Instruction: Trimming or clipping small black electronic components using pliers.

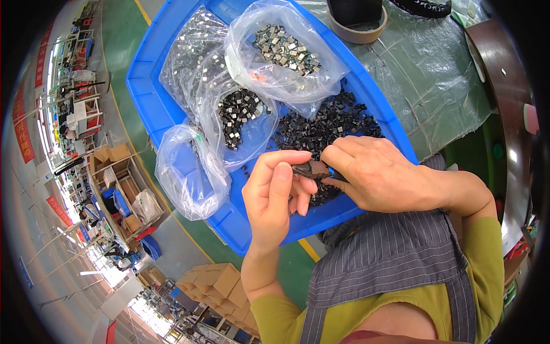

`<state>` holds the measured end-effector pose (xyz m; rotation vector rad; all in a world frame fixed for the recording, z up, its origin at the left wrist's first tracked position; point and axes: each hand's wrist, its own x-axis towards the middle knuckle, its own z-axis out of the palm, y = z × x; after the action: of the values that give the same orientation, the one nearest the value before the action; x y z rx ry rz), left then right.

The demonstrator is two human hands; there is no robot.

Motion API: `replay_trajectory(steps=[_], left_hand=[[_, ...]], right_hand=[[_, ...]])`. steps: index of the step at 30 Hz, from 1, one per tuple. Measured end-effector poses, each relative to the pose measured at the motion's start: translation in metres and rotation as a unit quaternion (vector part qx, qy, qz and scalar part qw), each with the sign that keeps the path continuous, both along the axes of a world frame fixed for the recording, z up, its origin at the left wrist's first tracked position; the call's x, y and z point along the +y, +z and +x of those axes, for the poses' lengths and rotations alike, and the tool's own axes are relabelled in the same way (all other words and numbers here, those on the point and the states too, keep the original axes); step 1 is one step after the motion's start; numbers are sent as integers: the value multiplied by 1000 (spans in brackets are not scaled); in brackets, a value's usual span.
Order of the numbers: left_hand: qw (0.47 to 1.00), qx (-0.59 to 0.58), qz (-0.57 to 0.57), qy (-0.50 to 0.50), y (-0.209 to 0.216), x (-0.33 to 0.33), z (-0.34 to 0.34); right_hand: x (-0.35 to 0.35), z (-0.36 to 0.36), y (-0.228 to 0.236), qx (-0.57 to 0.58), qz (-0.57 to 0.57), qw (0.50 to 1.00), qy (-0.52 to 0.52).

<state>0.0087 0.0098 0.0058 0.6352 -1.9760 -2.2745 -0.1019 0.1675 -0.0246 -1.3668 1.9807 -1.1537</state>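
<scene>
Small dark part (312, 169) held over the blue tray (143, 86)

The small dark, flattish part is pinched between the fingertips of the left hand (275, 192) and the right hand (366, 172), lying roughly level. It is held just above the tray's near edge, beside the loose heap of black parts (326, 123) by the tray's near right corner.

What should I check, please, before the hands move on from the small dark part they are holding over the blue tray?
1. Both hands on the small dark part: left hand and right hand pinch it: ok.
2. Part over the blue tray: ok.
3. Loose black parts within reach: ok.
4. Clear bags of square pieces open: cannot tell.
5. Part seated properly: hidden by fingers, cannot tell.
</scene>
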Motion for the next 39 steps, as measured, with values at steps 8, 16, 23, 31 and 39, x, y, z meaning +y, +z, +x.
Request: replay_trajectory(steps=[8,16,23,31,39], left_hand=[[1000,-10,19,22,6,-5,3],[999,-28,-14,34,10,-1,1],[994,-7,-103,24,8,-1,1],[991,1,-136,20,8,-2,3],[988,0,-151,17,8,-2,3]], right_hand=[[-1,0,-2,112,-8,992,-51],[-4,1,-3,167,-20,983,-78],[-4,1,-4,192,-18,977,-87],[-3,2,-5,194,-24,977,-90],[-3,1,-5,195,-19,977,-84]])
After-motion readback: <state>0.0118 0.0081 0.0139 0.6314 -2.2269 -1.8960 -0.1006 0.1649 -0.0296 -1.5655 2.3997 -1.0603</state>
